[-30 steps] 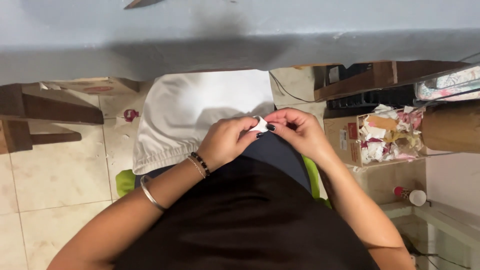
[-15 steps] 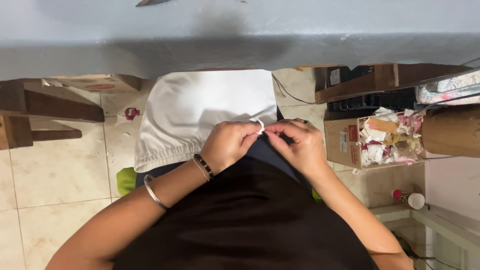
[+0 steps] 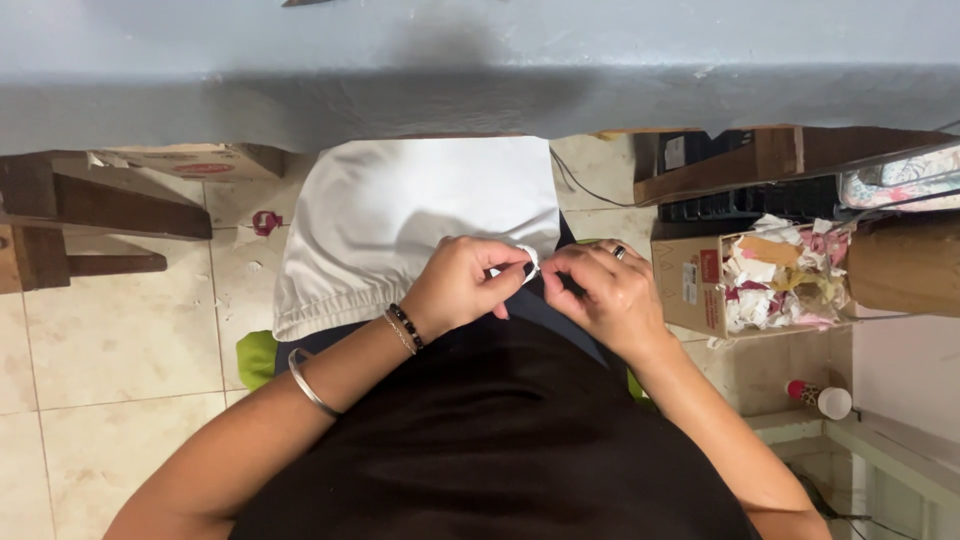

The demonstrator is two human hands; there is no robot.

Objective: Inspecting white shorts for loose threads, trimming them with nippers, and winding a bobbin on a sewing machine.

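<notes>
Both hands are working in the lap, just below the edge of the blue-grey surface (image 3: 480, 70). Left hand (image 3: 462, 285) is pinching a small white loop (image 3: 527, 262), looking like a cord or elastic end at the corner of the white garment (image 3: 400, 225); thumb and forefinger are closing together on it. Right hand (image 3: 605, 290) is meeting it from the other side, fingertips touching the same loop, grip clamped or nearly so; I cannot tell how firmly from this angle.

Handling read, as judgement:
- Garment is looking soft, light and floppy, with no stiffness; it is draping over the knees and hanging from under the surface edge.
- Gathered elastic hem (image 3: 335, 305) is sitting left of and below the left grip and is the thickest, least slippery hold.
- The loop is tiny and limp, so fingertip pinch only; too small to confirm the material.
- Nothing fragile, though thin fabric is likely sliding off the lap if only one corner is held.

Around the grips: an open cardboard box of scraps (image 3: 770, 275) is sitting well right of the right hand, and tiled floor (image 3: 110, 370) far left.
</notes>
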